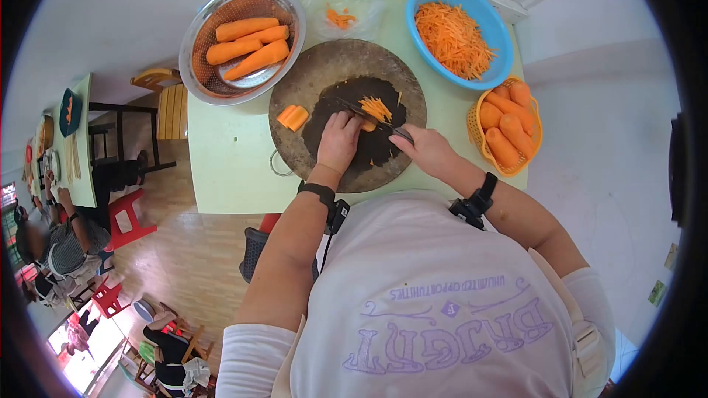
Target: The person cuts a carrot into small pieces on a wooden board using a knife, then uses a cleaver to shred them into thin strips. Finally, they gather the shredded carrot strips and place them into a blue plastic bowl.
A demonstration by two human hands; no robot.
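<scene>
A round wooden chopping board (pixel 295 155) with a dark wet patch lies on the pale green table. My right hand (pixel 428 150) is closed round the handle of a knife (pixel 402 134), whose dark blade points away to the upper left. My left hand (pixel 340 138) has its fingers curled down onto a carrot piece (pixel 368 125) beside the blade; the fingers partly cover it. Thin carrot shreds (pixel 377 108) lie just beyond the blade. Further left on the board rest cut carrot chunks (pixel 293 117).
Whole peeled carrots sit in a metal bowl (pixel 189 59) at the back left. A blue basin (pixel 503 37) holds carrot shreds; a yellow basket (pixel 478 141) holds carrots. Behind the board is a plastic bag (pixel 369 18) with scraps. Other people sit at a table far left.
</scene>
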